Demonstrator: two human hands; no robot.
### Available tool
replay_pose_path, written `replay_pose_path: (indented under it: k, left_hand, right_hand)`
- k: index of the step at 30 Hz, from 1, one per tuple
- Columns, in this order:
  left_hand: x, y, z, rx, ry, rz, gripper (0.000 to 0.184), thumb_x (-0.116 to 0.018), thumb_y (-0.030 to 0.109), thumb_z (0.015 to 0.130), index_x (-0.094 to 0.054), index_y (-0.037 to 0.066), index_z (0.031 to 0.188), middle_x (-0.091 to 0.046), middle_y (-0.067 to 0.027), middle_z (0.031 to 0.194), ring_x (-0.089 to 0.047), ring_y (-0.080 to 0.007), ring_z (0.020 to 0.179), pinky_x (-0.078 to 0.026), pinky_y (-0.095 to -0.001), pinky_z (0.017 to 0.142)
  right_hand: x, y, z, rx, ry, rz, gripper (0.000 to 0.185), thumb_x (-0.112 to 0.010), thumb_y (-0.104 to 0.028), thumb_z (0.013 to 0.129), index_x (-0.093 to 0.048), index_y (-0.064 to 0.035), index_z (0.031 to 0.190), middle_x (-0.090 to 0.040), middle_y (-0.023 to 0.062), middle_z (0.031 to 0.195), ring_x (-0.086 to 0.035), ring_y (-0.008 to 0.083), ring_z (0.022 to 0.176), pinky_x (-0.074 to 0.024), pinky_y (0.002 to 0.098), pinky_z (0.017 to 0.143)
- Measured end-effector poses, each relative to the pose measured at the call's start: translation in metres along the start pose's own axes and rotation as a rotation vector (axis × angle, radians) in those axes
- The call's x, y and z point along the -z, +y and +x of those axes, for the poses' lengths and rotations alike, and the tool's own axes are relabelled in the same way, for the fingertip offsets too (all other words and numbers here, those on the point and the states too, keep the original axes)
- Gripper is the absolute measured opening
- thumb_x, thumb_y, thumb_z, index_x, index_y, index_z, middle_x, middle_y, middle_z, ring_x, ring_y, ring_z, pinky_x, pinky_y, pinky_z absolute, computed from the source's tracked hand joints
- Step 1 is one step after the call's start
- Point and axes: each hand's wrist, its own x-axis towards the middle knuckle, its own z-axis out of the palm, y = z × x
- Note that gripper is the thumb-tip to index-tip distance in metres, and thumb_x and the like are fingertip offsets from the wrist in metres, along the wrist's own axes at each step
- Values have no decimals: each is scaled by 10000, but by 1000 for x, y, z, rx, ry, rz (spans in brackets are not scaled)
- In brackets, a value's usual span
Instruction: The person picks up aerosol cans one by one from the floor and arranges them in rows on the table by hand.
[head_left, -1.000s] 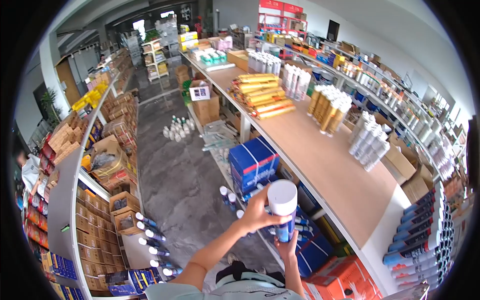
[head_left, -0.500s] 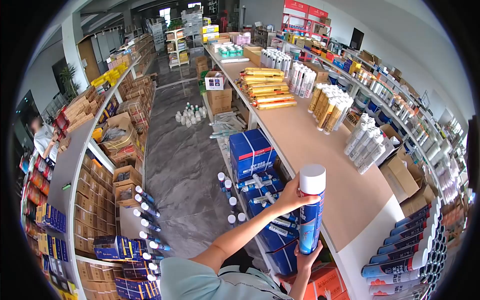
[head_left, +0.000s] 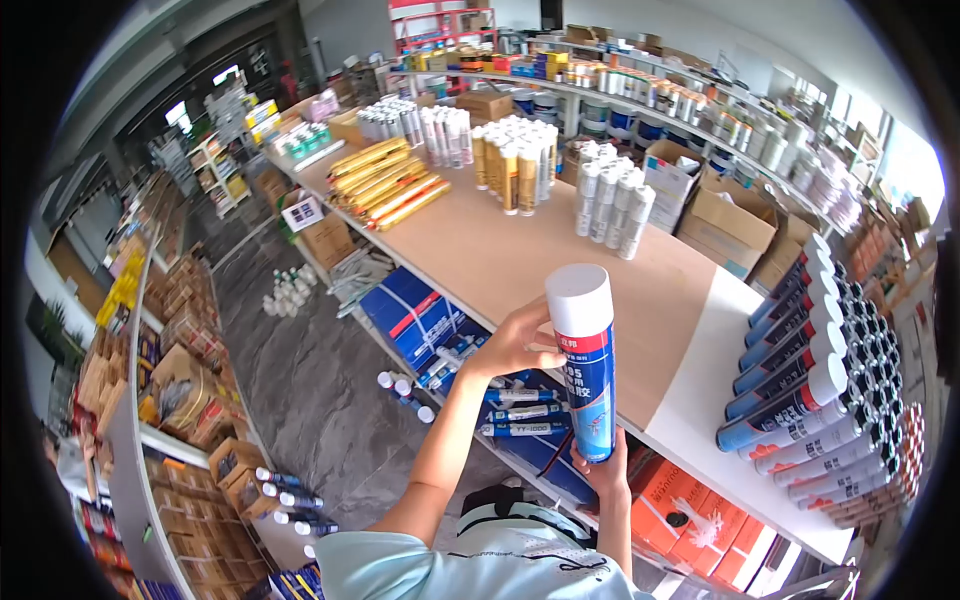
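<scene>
Can in both hands, tube-laden bench beyond

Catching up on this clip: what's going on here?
A person holds a blue can with a white cap roughly upright by the near edge of the table. Their left hand grips its upper part, just below the cap, and their right hand supports the base. Similar capped cans are grouped at the table's right end. Gold packs lie in a pile toward the far end.
</scene>
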Motion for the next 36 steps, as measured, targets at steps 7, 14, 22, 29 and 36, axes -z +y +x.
replay_pose_path:
  k: [7, 14, 22, 29, 36]
  left_hand:
    - [-2, -71, 63, -71, -444, -408, 892, -887, 261, 548, -488, 44, 1316, -574, -125, 1200, -559, -264, 1126, -479, -406, 950]
    - [-33, -91, 105, -125, -761, -830, 1147, -922, 484, 470, -409, -62, 1339, -605, -188, 1030, -612, -280, 983, -527, -350, 799]
    - [-80, -38, 86, -39, -82, -491, 958, -911, 419, 496, -499, -35, 1232, -630, -143, 1054, -641, -214, 942, -545, -325, 798]
    - [-121, -17, 89, -164, 313, 56, 586, -853, 381, 629, -537, 14, 961, -653, -90, 817, -647, -168, 721, -533, -299, 678]
    - [-124, -42, 85, -98, 333, 304, 593, -856, 409, 628, -540, 20, 945, -668, -106, 795, -662, -196, 666, -548, -321, 653]
  right_hand:
    - [1, -9, 7, -163, -141, 90, 623, -331, -495, 915, -548, 87, 960, -589, 187, 743, -463, 219, 458, -310, 266, 348]
    - [-2, 3, 14, -305, -324, 133, 853, -254, -703, 897, -518, 103, 996, -552, 155, 792, -486, 183, 545, -309, 202, 320]
    - [-11, -23, 7, 121, -120, 256, 848, -255, -648, 948, -284, 57, 1419, -431, 245, 1380, -491, 377, 1215, -455, 475, 987]
    - [-5, -14, 16, 260, 67, 179, 636, -365, -621, 942, -476, -98, 1287, -596, 125, 1112, -616, 309, 965, -511, 485, 822]
    - [12, -2, 21, 168, 37, 271, 565, -357, -587, 955, -523, -95, 1180, -629, 122, 944, -638, 310, 795, -539, 468, 665]
